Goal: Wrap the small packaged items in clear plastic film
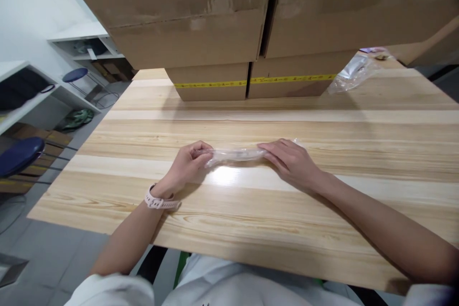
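Observation:
A narrow strip of clear plastic wrap, bunched lengthwise, stretches between my two hands just over the wooden table. My left hand pinches its left end between thumb and fingers. At the other end, my right hand has thumb and fingers closed on the plastic, and a bit of it sticks out beyond the knuckles. Something pale seems to lie inside the plastic, but I cannot make out what. A pale pink watch strap circles my left wrist.
Large stacked cardboard boxes with yellow tape on the lower ones stand at the back of the wooden table. Crumpled clear packaging lies at the back right. Blue stools and white shelves are to the left.

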`<state>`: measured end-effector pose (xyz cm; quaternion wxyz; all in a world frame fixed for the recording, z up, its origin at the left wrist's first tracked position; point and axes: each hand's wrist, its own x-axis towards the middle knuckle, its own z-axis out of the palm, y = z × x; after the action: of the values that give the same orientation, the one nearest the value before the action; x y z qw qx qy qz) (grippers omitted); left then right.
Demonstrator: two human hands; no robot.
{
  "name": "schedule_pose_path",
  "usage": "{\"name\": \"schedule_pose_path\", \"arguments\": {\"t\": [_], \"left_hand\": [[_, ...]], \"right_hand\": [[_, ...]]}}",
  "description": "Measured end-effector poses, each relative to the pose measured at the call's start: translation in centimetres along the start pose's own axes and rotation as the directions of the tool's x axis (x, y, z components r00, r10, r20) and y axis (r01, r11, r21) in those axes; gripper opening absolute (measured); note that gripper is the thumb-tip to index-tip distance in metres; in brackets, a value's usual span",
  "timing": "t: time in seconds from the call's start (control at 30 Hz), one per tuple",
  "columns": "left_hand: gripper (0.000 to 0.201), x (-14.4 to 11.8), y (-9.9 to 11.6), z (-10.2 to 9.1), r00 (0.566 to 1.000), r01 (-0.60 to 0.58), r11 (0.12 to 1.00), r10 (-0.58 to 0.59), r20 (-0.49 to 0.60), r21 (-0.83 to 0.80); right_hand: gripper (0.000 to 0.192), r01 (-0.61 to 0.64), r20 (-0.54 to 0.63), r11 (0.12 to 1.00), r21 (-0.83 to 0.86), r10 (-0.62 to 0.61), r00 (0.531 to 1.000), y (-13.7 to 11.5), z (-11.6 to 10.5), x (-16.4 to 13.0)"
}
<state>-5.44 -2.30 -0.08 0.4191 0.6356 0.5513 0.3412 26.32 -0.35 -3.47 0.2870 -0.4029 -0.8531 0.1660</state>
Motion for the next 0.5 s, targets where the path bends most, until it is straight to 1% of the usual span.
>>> {"name": "schedule_pose_path", "arguments": {"t": [0.03, 0.07, 0.1, 0.13, 0.17, 0.2, 0.23, 0.27, 0.3, 0.33, 0.37, 0.4, 0.43, 0.47, 0.5], "left_hand": [[0.022, 0.0, 0.2, -0.2, 0.997, 0.072, 0.995, -0.072, 0.002, -0.071], [0.026, -0.1, 0.3, -0.4, 0.993, 0.118, 0.986, -0.118, 0.006, -0.121], [0.030, -0.1, 0.3, -0.5, 0.989, 0.150, 0.978, -0.150, 0.014, -0.145], [0.032, 0.0, 0.1, -0.6, 0.985, 0.172, 0.975, -0.171, 0.022, -0.142], [0.033, 0.0, -0.1, -0.7, 0.983, 0.182, 0.977, -0.181, 0.017, -0.110], [0.033, 0.0, -0.4, -0.7, 0.984, 0.175, 0.983, -0.176, -0.012, -0.049], [0.033, 0.0, -0.7, -0.7, 0.987, 0.148, 0.988, -0.145, -0.071, 0.034], [0.033, 0.0, -0.9, -0.7, 0.985, 0.098, 0.986, -0.076, -0.157, 0.135], [0.034, 0.0, -1.0, -0.6, 0.969, 0.031, 0.969, 0.031, -0.246, 0.244], [0.034, -0.1, -1.0, -0.4, 0.933, -0.047, 0.936, 0.166, -0.319, 0.350], [0.034, -0.2, -0.9, -0.2, 0.886, -0.127, 0.890, 0.300, -0.353, 0.437], [0.032, -0.3, -0.7, 0.1, 0.845, -0.207, 0.841, 0.411, -0.342, 0.500], [0.028, -0.4, -0.4, 0.5, 0.819, -0.286, 0.795, 0.493, -0.294, 0.536], [0.025, -0.5, -0.2, 0.9, 0.810, -0.360, 0.755, 0.545, -0.218, 0.549], [0.025, -0.6, 0.0, 1.4, 0.809, -0.422, 0.723, 0.573, -0.132, 0.547]], "right_hand": [[0.034, -0.052, 0.019, 0.996, 0.068, 0.050, 0.999, -0.2, -0.6, 0.1], [0.035, -0.118, 0.061, 0.983, 0.141, 0.110, 0.992, -0.5, -1.2, 0.2], [0.036, -0.192, 0.122, 0.961, 0.202, 0.169, 0.978, -0.7, -1.7, 0.2], [0.036, -0.261, 0.180, 0.938, 0.227, 0.223, 0.958, -0.8, -2.2, 0.4], [0.036, -0.312, 0.202, 0.927, 0.207, 0.272, 0.941, -0.9, -2.5, 0.4], [0.035, -0.339, 0.174, 0.929, 0.146, 0.313, 0.934, -0.9, -2.6, 0.5], [0.034, -0.341, 0.097, 0.938, 0.058, 0.335, 0.937, -0.8, -2.7, 0.6], [0.034, -0.321, -0.011, 0.946, -0.039, 0.321, 0.947, -0.7, -2.6, 0.6], [0.033, -0.286, -0.116, 0.950, -0.125, 0.272, 0.955, -0.6, -2.4, 0.6], [0.033, -0.233, -0.193, 0.954, -0.187, 0.196, 0.961, -0.6, -2.2, 0.6], [0.033, -0.164, -0.231, 0.961, -0.224, 0.111, 0.967, -0.7, -2.0, 0.5], [0.032, -0.089, -0.234, 0.967, -0.240, 0.032, 0.972, -0.8, -1.7, 0.4], [0.031, -0.022, -0.217, 0.969, -0.245, -0.033, 0.976, -1.0, -1.4, 0.2], [0.032, 0.031, -0.187, 0.968, -0.248, -0.079, 0.979, -1.2, -1.0, 0.1], [0.033, 0.068, -0.157, 0.964, -0.255, -0.111, 0.981, -1.5, -0.7, -0.1]]}}
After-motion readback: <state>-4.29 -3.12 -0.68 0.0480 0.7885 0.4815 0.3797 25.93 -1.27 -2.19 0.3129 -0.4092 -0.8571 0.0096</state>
